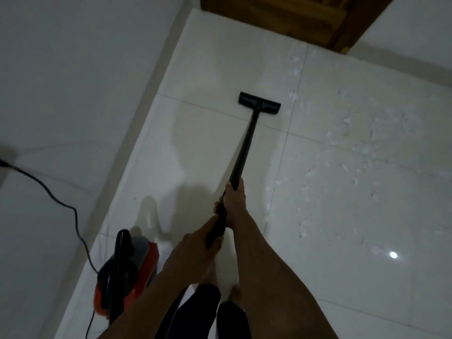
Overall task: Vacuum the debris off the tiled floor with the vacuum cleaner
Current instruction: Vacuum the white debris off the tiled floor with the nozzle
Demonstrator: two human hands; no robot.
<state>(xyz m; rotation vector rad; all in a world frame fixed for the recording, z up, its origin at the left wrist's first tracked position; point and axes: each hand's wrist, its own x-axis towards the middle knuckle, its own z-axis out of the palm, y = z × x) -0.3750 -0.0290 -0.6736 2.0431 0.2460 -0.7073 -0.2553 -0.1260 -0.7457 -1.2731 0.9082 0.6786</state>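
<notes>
This looks like a dim room in a home: a tiled floor (195, 148) of large glossy white squares meets a plain pale wall (61, 69), and a brown wooden door (281, 18) stands at the far end. A small red-and-black canister vacuum cleaner (127, 272) sits by the wall, its black cord (56, 201) running up to a plug (3, 163). White debris (347, 148) lies scattered over the tiles on the right.

Glossy white floor tiles (200, 155) with thin grey grout lines; black vacuum wand (245, 145); red-and-black vacuum canister (137, 267); brown wooden door (288, 18); white debris flecks (347, 133).
</notes>
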